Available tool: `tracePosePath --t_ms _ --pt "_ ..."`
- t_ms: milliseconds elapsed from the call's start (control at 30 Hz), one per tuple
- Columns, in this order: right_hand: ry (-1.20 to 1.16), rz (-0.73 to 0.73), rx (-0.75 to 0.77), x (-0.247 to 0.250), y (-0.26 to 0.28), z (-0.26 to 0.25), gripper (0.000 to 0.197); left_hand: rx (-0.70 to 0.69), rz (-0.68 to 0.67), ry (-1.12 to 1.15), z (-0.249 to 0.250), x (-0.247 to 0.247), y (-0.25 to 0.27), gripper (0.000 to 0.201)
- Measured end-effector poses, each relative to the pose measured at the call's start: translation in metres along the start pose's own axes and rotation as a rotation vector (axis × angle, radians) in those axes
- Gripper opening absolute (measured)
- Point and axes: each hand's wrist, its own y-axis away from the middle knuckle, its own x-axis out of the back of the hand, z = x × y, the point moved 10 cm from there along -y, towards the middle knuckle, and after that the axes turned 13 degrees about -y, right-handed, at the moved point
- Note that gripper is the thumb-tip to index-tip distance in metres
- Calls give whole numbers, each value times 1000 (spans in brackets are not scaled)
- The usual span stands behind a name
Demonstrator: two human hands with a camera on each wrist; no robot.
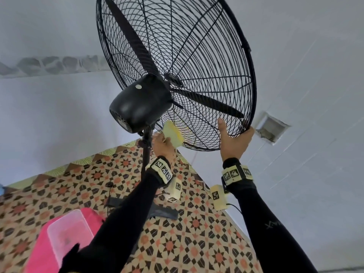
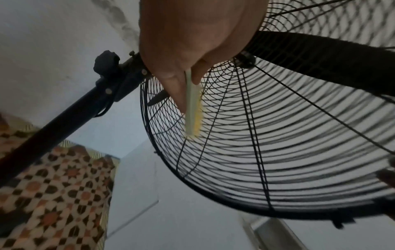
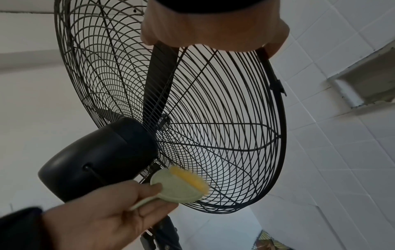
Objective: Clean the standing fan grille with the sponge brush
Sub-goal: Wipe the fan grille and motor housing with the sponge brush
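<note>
The rear grille [image 1: 197,79] of the standing fan is being brushed at its lower part, just beside the motor housing [image 1: 137,103]. The housing serves as the landmark below.

Procedure, as judged from the present position: the yellow sponge face should be kept flat against the wires and drawn along them in short strokes, outward from the housing toward the rim. Pressure should be light, since thin wires can flex. The rim should be braced throughout so that the fan head does not swing or tilt.

Left of and below the housing, a pink tub [image 1: 65,233] is seen on the tiled floor [image 1: 197,243].

Directly below the housing, the left hand [image 1: 162,144] is closed around the handle of the sponge brush [image 1: 173,134], with thumb and fingers pinching the stem. The brush head is touching the grille wires just right of the housing.

Further right of the housing, the right hand [image 1: 234,140] is spread against the lower rim, thumb raised along the wires and fingers hooked over the edge. The brush lies between the two hands, nearer the left.
</note>
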Motion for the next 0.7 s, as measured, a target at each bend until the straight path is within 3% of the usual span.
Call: tracePosePath --t_ms 100,233,400,567,700 --pt "2 -23 -9 4 -3 1 97 -107 36 -140 16 -2 -9 39" --pt "-15 -3 -4 1 -2 0 100 -307 -31 -122 38 0 33 42" --pt "3 -3 -12 -2 1 -1 99 -170 61 -97 33 25 7 37" --pt "-18 16 -49 3 2 2 100 -278 -109 -5 33 14 8 44" --pt "4 -18 -39 -1 2 -2 89 -158 10 10 17 35 -12 38"
